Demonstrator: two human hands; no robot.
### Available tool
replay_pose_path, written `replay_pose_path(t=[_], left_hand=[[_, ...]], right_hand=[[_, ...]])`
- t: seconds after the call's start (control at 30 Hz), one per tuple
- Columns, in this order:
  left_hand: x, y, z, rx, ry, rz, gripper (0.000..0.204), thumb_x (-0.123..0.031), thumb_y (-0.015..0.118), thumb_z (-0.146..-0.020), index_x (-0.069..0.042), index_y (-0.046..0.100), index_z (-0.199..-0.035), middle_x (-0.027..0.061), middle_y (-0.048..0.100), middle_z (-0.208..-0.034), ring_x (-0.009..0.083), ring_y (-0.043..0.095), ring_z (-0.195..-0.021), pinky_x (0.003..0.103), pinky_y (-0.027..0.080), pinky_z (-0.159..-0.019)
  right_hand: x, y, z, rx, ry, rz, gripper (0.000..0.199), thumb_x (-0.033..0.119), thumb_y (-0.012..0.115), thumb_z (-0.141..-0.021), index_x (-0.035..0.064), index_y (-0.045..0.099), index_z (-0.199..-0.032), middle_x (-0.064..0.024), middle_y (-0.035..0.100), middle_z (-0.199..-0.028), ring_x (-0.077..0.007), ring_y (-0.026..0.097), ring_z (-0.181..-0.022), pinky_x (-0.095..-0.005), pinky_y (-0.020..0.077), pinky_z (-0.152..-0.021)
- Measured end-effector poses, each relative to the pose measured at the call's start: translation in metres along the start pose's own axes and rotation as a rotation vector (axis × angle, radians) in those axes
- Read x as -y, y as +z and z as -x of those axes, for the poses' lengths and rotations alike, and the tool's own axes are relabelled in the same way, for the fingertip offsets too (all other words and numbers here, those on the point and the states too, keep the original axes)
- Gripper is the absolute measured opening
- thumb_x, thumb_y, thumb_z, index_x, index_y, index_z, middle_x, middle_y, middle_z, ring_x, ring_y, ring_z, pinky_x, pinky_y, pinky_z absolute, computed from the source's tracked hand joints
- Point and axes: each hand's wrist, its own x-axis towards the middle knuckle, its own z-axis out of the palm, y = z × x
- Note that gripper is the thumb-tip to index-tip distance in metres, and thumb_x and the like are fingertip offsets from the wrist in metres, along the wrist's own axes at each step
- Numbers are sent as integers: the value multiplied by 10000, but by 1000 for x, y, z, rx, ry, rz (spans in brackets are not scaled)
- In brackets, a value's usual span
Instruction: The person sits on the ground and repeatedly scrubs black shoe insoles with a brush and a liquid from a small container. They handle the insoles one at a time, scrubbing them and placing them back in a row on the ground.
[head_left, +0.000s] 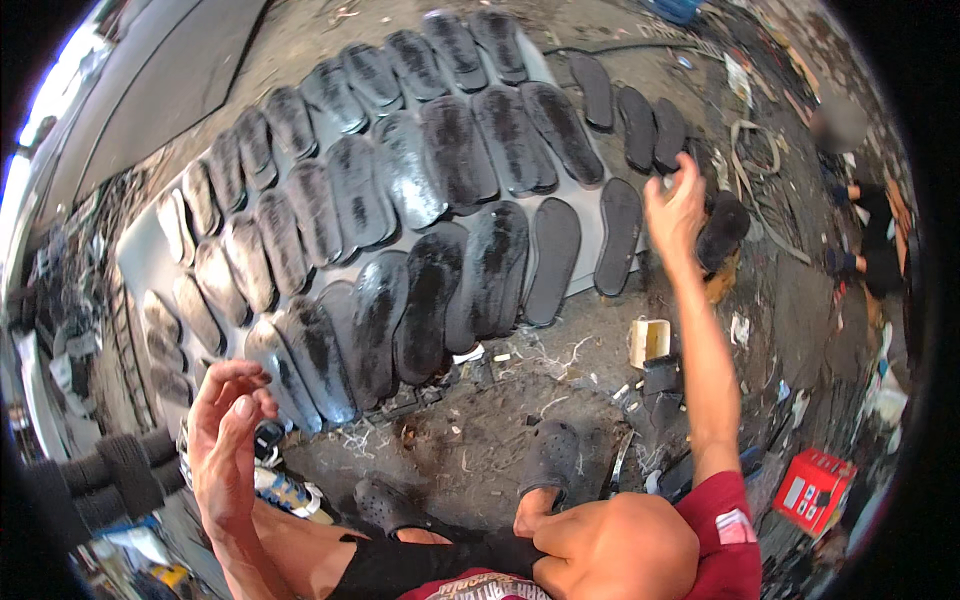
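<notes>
Several dark shoe insoles [376, 300] lie in slanting rows on a grey sheet [590, 262]. Many have a glossy, wet-looking surface, while the insoles toward the right, such as one matte black insole [619, 236], look dull. At the upper right, my right hand [675, 208] reaches out with thumb and fingers apart, just below a few loose insoles [669, 133]; nothing shows in its grasp. Beside it is a dark pile of insoles [724, 230]. My left hand [228, 435] hovers at the lower left near the glossy insoles, fingers loosely bent and apart, holding nothing visible.
Dark clogs [549, 458] are on my feet, below the sheet. A small cream box [650, 342] stands on the littered ground, and a red box [815, 490] farther right. A pale strap [752, 170] lies beyond the pile. Another person [876, 235] is at the right edge.
</notes>
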Motion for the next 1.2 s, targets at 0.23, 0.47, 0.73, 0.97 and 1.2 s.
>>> replay_pose_path(t=[0.23, 0.47, 0.73, 0.97, 1.2], left_hand=[[-10, -11, 24, 42, 48, 71, 358, -231, 729, -1026, 13, 656, -1278, 73, 653, -1174, 128, 590, -978, 291, 460, -943], [-12, -24, 41, 56, 78, 129, 362, -214, 678, -1064, 21, 632, -1336, 86, 644, -1204, 146, 598, -992, 293, 476, -949], [2, -54, 45, 85, 139, 108, 403, -289, 780, -1045, -24, 699, -1338, 43, 712, -1181, 110, 641, -1052, 293, 528, -950], [7, -69, 37, 47, 111, 114, 375, -266, 772, -1044, -21, 697, -1317, 42, 716, -1133, 116, 640, -981, 297, 533, -883], [2, -39, 30, 21, -18, 214, 356, -179, 682, -1079, 32, 656, -1364, 65, 677, -1215, 130, 632, -1047, 289, 512, -954]], right_hand=[[219, -8, 216, 626, 67, -435, 965, 247, 866, -875, 127, 333, -1670, -216, 542, -1211, -411, 621, -1005, -524, 548, -894], [210, 24, 221, 504, 0, -228, 1066, 275, 933, -829, 118, 311, -1682, -247, 536, -1277, -436, 555, -1161, -567, 476, -1005], [232, 25, 226, 434, -5, -199, 1013, 193, 901, -731, 60, 403, -1603, -313, 642, -1236, -482, 617, -1108, -550, 493, -1045], [144, 12, 159, 891, 775, -836, 901, 394, 834, -930, 111, 363, -1645, -16, 687, -1148, -128, 711, -1044, -279, 444, -724], [112, -91, 19, 775, 565, -815, 788, 421, 780, -983, 71, 428, -1594, 6, 687, -1047, -151, 721, -932, -320, 475, -694]])
